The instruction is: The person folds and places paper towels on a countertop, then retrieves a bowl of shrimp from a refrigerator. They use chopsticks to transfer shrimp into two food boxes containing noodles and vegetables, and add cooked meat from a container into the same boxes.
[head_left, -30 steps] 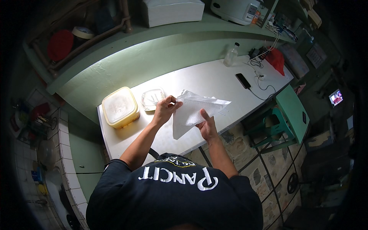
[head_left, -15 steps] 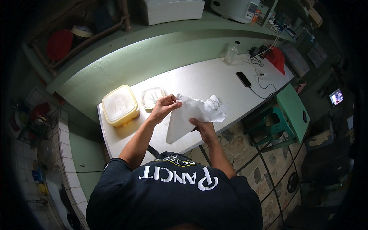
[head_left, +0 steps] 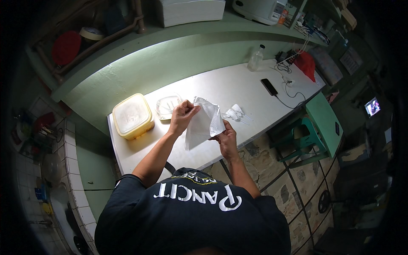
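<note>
Between my hands hangs a sheet of white tissue paper (head_left: 203,123), held up over the near part of the table. My left hand (head_left: 182,118) pinches its upper left corner between thumb and fingers. Lower on the right, my right hand (head_left: 226,138) grips the other edge, its fingertips partly behind the sheet. Just beyond the right hand, small white crumpled bundles with thin white sticks (head_left: 236,112) lie on the table. A shallow clear dish (head_left: 168,102) stands beyond my left hand; its contents are hard to make out.
The white table (head_left: 204,85) carries a yellow lidded tub (head_left: 134,117) at the left. Toward the far right are a bottle with a dark cap (head_left: 256,58), a phone (head_left: 269,87) on a cable, and a red cloth-like item (head_left: 305,66). A green stool (head_left: 299,136) stands at the right.
The tissue sheet has been drawn in leftward and its right side folded up, uncovering the bundles with sticks. My right hand has moved slightly up and right along its edge.
</note>
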Demonstrator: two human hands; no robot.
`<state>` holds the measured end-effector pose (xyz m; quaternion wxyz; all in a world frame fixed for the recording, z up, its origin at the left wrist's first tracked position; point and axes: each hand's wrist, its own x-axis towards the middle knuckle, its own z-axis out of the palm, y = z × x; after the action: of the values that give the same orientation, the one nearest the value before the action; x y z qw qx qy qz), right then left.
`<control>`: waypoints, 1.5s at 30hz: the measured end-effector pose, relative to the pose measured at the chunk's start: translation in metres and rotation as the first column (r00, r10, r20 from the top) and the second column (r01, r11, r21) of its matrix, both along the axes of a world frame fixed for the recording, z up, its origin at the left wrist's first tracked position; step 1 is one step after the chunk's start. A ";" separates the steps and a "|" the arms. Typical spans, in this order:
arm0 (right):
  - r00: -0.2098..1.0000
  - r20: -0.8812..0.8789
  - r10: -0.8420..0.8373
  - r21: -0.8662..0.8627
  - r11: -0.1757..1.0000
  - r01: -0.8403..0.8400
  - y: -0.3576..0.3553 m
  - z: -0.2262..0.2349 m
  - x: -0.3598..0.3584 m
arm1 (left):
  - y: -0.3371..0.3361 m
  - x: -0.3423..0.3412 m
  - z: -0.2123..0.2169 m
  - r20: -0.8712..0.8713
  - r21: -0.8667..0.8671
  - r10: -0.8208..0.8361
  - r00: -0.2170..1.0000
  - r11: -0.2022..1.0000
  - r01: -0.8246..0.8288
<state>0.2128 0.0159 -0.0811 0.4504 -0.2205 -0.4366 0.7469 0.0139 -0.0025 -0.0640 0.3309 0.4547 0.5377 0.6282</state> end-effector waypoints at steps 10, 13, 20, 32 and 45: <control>1.000 0.006 0.000 0.084 0.996 -0.001 -0.004 0.016 0.008 | -0.011 -0.001 0.030 0.346 0.026 -0.197 0.917 0.979 0.200; 0.996 0.060 0.066 0.349 0.933 -0.083 0.005 0.012 0.011 | -0.006 -0.014 0.011 0.407 0.127 -0.310 0.859 0.951 0.283; 0.966 0.259 -0.022 0.427 0.900 -0.094 -0.004 0.048 0.010 | -0.019 -0.002 0.033 0.744 0.005 -0.280 0.606 0.910 0.414; 0.875 0.352 -0.334 0.841 0.522 -0.139 0.023 0.029 0.016 | -0.023 0.007 0.009 0.508 -0.213 -0.316 0.802 0.856 0.472; 0.943 0.223 -0.248 -0.042 0.964 0.264 0.009 -0.008 -0.009 | -0.027 0.050 -0.014 0.510 0.016 -0.395 0.764 0.893 0.451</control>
<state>0.2041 0.0251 -0.0891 0.4855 -0.3711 -0.4234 0.6688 0.0641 -0.0293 -0.0777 0.6157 0.3670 0.3495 0.6034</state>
